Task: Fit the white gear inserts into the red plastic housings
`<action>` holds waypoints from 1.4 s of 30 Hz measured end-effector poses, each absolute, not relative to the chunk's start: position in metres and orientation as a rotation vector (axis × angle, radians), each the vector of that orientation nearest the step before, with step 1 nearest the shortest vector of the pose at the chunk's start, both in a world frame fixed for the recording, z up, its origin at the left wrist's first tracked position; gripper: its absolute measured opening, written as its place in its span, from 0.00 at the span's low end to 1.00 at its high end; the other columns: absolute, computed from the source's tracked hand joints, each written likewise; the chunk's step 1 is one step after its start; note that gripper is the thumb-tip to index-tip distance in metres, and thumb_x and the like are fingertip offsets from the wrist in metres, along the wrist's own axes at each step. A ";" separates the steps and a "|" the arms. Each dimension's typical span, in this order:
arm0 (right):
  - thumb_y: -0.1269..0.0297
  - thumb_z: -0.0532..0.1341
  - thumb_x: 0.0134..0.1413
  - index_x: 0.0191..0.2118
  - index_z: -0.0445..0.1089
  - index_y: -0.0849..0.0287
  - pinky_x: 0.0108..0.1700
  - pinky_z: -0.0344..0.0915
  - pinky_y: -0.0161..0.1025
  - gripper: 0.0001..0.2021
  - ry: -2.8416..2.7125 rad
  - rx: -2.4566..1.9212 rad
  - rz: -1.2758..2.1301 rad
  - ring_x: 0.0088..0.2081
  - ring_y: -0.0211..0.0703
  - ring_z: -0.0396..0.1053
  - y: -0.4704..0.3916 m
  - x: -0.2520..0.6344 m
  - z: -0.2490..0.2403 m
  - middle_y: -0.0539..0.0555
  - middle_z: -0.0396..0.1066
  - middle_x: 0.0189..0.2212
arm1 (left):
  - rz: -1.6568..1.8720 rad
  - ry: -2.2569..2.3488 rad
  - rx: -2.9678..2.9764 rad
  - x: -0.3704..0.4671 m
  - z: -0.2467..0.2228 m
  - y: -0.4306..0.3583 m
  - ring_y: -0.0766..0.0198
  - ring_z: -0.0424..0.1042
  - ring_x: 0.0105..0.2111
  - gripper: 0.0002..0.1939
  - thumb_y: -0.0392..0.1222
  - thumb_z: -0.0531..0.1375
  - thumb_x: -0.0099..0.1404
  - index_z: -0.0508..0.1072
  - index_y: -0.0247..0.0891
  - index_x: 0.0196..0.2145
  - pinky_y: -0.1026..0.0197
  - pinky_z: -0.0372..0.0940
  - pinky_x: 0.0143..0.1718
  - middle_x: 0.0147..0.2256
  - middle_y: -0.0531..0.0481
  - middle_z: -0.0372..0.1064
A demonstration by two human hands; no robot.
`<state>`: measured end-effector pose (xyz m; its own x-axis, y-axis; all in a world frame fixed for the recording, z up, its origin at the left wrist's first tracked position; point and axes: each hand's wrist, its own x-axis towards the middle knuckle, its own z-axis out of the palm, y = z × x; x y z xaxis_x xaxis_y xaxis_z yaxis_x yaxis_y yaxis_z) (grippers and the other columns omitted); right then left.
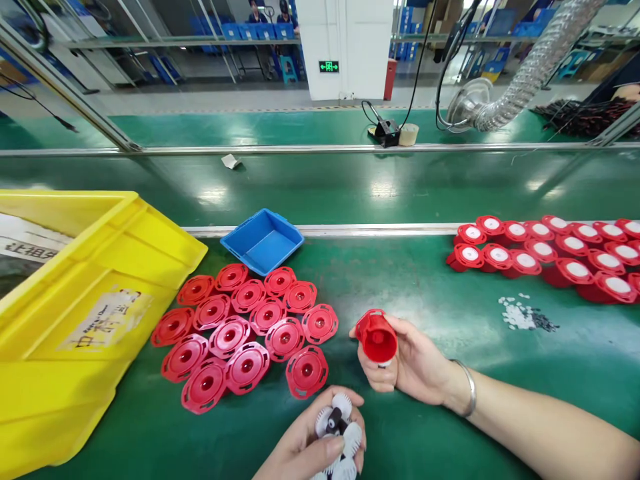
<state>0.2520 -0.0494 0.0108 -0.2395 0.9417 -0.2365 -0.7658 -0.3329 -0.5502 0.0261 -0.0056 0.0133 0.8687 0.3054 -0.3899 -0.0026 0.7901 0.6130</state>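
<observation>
My right hand (407,360) is closed around a red plastic housing (379,339), its hollow open end turned toward me. My left hand (320,440), below and to the left, cups several white toothed gears (351,437), some with black shafts. The two hands are apart. Left of them, several red flanged housings (247,367) stand in rows on the green table, each with a small hole in its middle. Over on the right are several more red housings (525,260) topped with white discs.
A large yellow bin (120,267) stands on the left, with a small blue tray (263,241) beyond the housings. Small white and dark pieces (525,315) lie in a pile at right. Farther back are a soldering iron stand (385,131) and a flexible metal duct (530,73).
</observation>
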 end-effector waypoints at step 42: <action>0.55 0.64 0.64 0.51 0.60 0.49 0.31 0.56 0.36 0.16 -1.734 -1.178 0.679 0.30 0.38 0.59 -0.063 0.248 0.006 0.48 0.59 0.33 | 0.215 0.327 0.640 0.020 -0.008 -0.013 0.63 0.74 0.37 0.23 0.42 0.65 0.66 0.65 0.45 0.57 0.68 0.72 0.26 0.41 0.46 0.71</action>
<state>0.2483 -0.0631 0.0065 -0.1365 0.9178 0.3729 0.4207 0.3944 -0.8169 0.0201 -0.0133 -0.0084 0.9270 0.2953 -0.2311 -0.0958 0.7824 0.6154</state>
